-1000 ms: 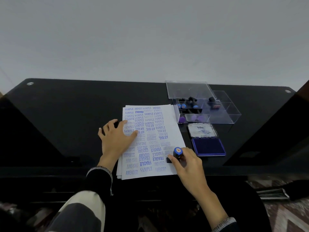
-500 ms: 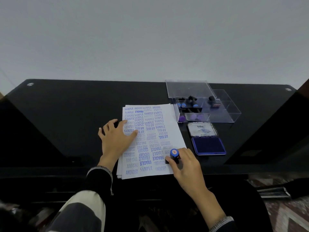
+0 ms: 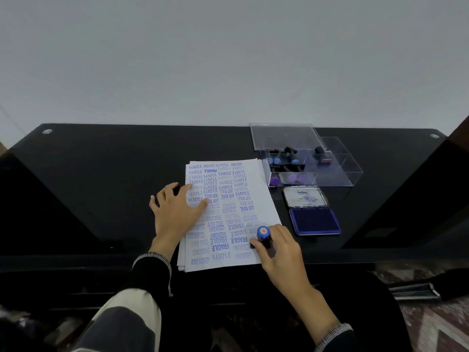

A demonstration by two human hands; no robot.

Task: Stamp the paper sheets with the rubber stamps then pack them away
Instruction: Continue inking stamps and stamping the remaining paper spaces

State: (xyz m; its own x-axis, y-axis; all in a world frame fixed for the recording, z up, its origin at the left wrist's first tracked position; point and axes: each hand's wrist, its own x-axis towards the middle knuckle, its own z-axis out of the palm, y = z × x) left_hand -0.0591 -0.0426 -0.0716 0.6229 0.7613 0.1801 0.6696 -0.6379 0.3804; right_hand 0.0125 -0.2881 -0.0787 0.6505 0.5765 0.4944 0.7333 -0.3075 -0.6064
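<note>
Gripping the rubber stamp (image 3: 263,237) with curled fingers and thumb, your right hand (image 3: 281,252) holds it upright near the near right corner of the paper sheets (image 3: 256,184), its blue cap with a red dot facing up at you and its long axis standing vertical on the page. Your left hand (image 3: 175,212) lies flat with fingers spread and straight, pressing on the left edge of the stack, thumb reaching onto the printed area. The sheets run lengthwise from near to far and are covered in blue stamped words such as SAMPLE, FRAGILE and AIR MAIL. Just right of them sits an open ink pad (image 3: 314,222), lid (image 3: 305,196) tipped back on its far side. Beyond it stands a clear plastic box (image 3: 337,174) with more stamps inside. Everything rests on a glossy black table (image 3: 101,179) against a plain pale wall (image 3: 228,59).
</note>
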